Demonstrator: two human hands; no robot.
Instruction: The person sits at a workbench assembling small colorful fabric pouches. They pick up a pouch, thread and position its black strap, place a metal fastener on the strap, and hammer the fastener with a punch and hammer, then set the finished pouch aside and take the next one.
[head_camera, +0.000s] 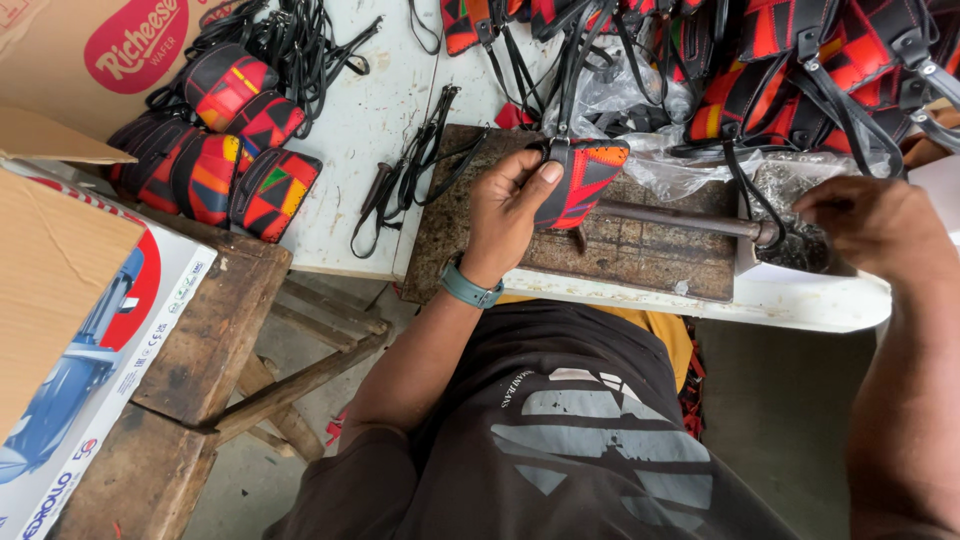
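1. Looking down, we see our left hand (510, 205) clamped around a pouch (580, 183) of red, orange and black patchwork, thumb on top, pressing it onto the dark block (640, 255) at the table's (800, 300) near edge; held that way, we judge, so the pouch stays steady on a hard surface.
2. Resting on the same block, a hammer (680, 220) lies with its handle pointing toward our right hand (880, 225), which hovers just beside its head. Its fingers curl loosely over a black strap (745, 185); we cannot tell whether they grip anything.
3. Left of the block, one bundle of loose straps (410, 165) lies on the white tabletop.
4. Farther left, we count about five finished pouches (225, 140) stacked in a row beside two cardboard boxes (70, 300), probably set apart as done.
5. Farthest off, a heap of pouches (790, 70) with straps and clear plastic fills the table's back; too tangled to count.
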